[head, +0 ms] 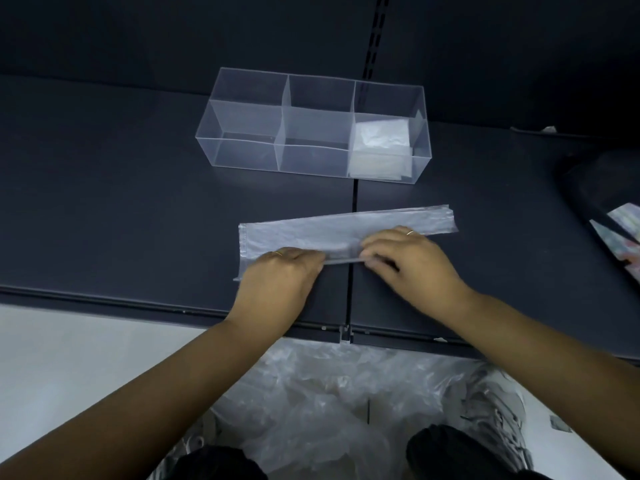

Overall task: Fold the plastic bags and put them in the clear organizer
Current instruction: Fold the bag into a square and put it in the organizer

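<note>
Midway through a lengthwise fold, a thin, translucent plastic bag [311, 233] lies as a long crinkled strip on the dark shelf [104, 202], its near edge pinched by the left hand [277, 282] and right hand [408, 261]. The next move likely calls for pressing the crease flat, then folding end over end. Beyond the fingertips stands the rigid clear organizer [242, 133], with folded bags [377, 147] in its right-end compartment. Crumpled bags [329, 393] are heaped behind the wrists.

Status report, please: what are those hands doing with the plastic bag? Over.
Left hand and right hand both pinch the bag at its near edge. Bag lies as a long strip on the dark shelf. Organizer behind it, nothing between.
</note>
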The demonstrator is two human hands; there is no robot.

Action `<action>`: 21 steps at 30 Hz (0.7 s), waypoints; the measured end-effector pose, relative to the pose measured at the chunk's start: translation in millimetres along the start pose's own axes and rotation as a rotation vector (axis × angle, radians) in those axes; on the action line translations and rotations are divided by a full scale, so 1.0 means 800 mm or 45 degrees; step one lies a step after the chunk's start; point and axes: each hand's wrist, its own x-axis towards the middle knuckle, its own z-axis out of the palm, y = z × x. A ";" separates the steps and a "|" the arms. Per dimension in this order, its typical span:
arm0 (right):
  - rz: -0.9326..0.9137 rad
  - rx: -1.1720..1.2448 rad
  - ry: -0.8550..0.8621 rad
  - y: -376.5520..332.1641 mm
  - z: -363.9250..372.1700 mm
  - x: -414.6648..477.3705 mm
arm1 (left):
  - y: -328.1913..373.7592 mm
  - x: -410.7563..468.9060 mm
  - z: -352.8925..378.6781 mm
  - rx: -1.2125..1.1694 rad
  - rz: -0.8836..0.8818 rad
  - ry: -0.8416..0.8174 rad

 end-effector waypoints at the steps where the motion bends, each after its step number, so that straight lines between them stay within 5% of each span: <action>1: 0.114 0.169 0.053 0.008 -0.003 0.002 | -0.009 -0.002 -0.005 -0.053 -0.090 0.011; 5: 0.555 0.671 0.067 0.035 -0.018 0.013 | -0.059 -0.007 -0.030 -0.490 -0.635 0.074; 10: 0.715 0.658 0.105 0.040 -0.014 0.034 | -0.099 0.001 -0.036 -0.683 -0.983 0.123; 13: 0.730 0.513 0.089 0.039 -0.012 0.043 | -0.088 0.000 -0.032 -0.353 -0.934 0.262; 16: 0.760 0.431 0.062 0.035 -0.015 0.049 | -0.052 -0.002 -0.021 -0.059 -0.462 0.434; 18: 0.777 0.427 0.051 0.032 -0.016 0.051 | -0.031 -0.001 -0.004 -0.017 -0.200 0.207; 21: 0.810 0.287 0.066 0.024 -0.016 0.050 | -0.023 -0.004 0.017 0.171 -0.235 -0.260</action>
